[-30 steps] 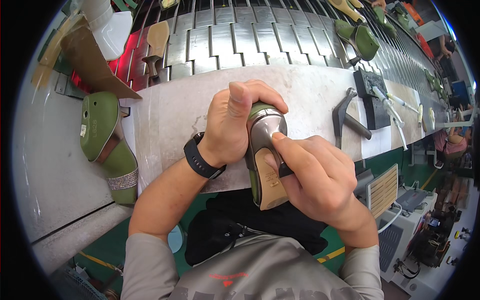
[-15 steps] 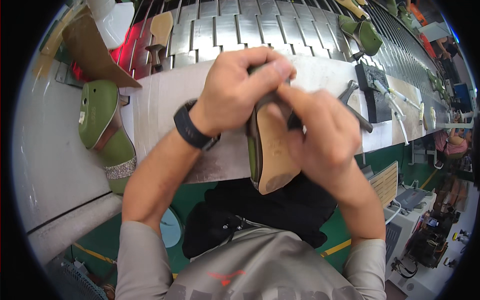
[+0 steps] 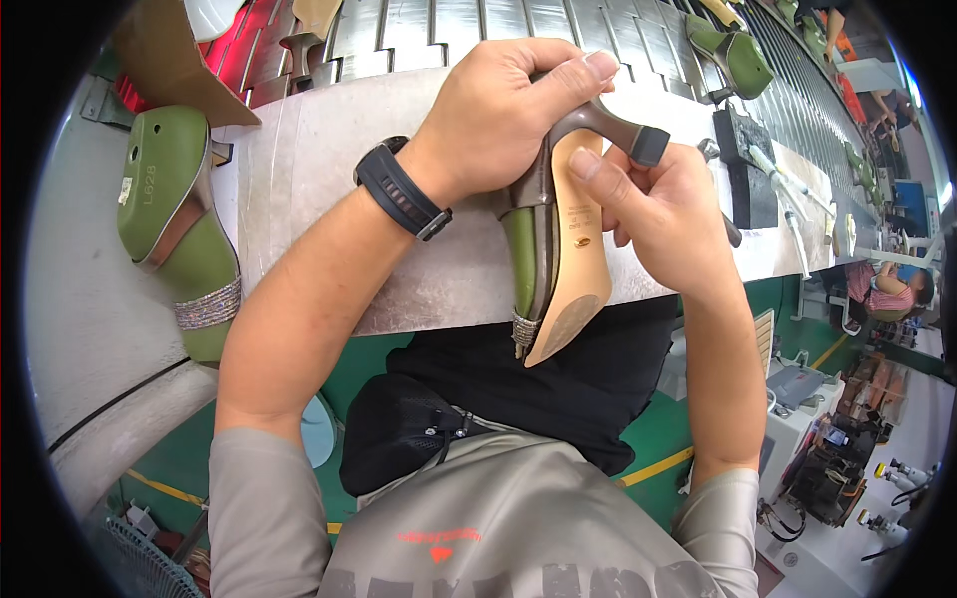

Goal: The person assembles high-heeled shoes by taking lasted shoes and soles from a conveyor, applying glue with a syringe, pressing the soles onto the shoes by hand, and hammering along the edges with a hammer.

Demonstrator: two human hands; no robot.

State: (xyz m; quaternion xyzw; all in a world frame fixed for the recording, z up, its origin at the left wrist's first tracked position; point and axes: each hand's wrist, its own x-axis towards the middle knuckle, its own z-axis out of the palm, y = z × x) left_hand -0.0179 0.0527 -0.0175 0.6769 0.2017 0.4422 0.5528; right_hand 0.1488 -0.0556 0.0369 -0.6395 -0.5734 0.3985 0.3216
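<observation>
Sole-up over the near edge of the bench, a high-heeled shoe sits on a green shoe last, its glittery strap by the toe. My left hand is closed round the heel end, thumb on top. A dark brown heel sticks out to the right, past that thumb. The tan sole lies along the shoe's underside; whether it is fixed there I cannot tell. My right hand pinches the sole's right edge below the heel, thumb on its face and fingers curled, partly hidden.
Another shoe on a green last lies at the left. A slatted metal conveyor runs along the far side, carrying a green last at right. On the bench's right are a black block and white-handled brushes.
The shoe has been tilted and raised slightly, bringing the brown heel into sight on the right. My right hand has opened its grip a little and moved up along the sole's edge.
</observation>
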